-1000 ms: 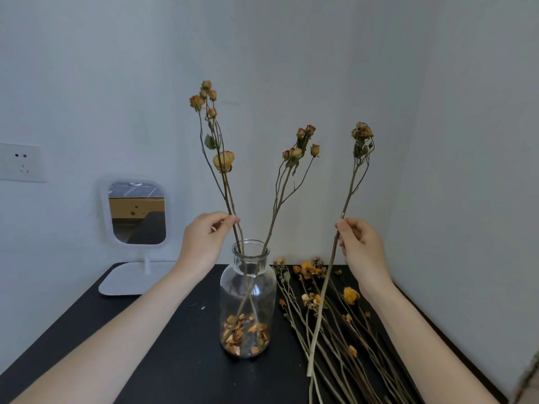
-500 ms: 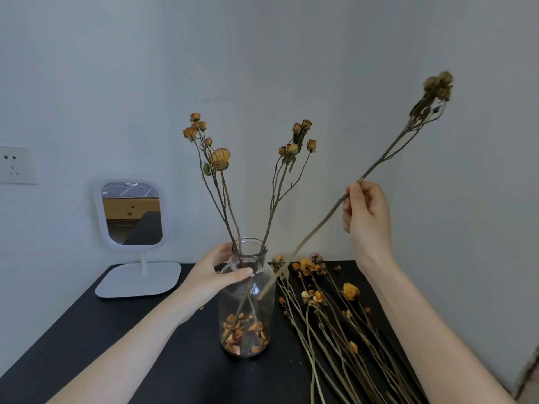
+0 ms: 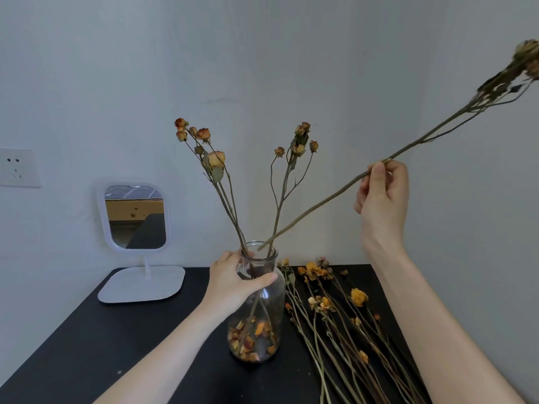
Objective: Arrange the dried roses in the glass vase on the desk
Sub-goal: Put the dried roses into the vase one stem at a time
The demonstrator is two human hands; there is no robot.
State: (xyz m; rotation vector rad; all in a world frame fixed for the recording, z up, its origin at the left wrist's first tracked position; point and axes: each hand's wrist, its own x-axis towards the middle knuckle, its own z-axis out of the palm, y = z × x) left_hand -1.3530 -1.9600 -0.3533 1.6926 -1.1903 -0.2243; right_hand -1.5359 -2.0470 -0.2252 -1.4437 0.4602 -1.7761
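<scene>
Third stem lined up, cut end right at the vase mouth!

L hand wraps the glass vase at the neck, thumb across the front, prob. to steady it. R hand pinches a long dried rose mid-stem, slanted low so the tip meets the rim. Two sprays stand inside, loose petals at the bottom. Spare roses lie on the black table just right of the vase. White mirror back left, socket on a pale wall.
</scene>
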